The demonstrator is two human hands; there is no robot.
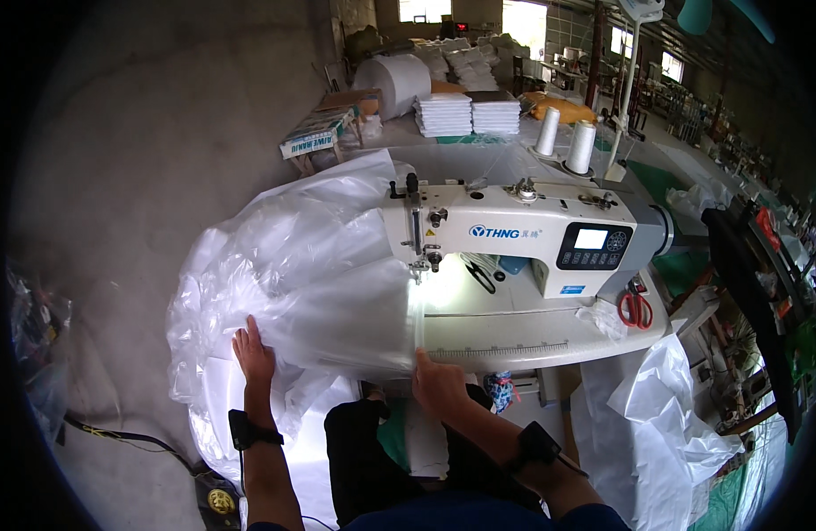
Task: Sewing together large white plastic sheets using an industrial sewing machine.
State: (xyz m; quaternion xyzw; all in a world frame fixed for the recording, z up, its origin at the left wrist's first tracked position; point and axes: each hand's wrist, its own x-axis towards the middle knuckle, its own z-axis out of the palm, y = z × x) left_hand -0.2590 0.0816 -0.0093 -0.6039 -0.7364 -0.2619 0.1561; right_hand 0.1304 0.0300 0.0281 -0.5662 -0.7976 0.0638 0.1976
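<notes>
A large sheet of shiny white, partly see-through plastic drapes over the left of the worktable and hangs toward the floor. Its straight right edge lies under the needle area of a white industrial sewing machine, where a lamp glows. My left hand rests on the bunched sheet with its fingers stretched out. At the table's front edge, my right hand is closed on the sheet's hemmed edge, below the needle; the fingertips are partly hidden. A ruler scale runs along the table front, right of that hand.
Red-handled scissors lie at the table's right end, beside a crumpled plastic scrap. Black-handled snips are under the machine arm. Two white thread cones stand behind. More white sheeting hangs at right. Folded white stacks sit farther back.
</notes>
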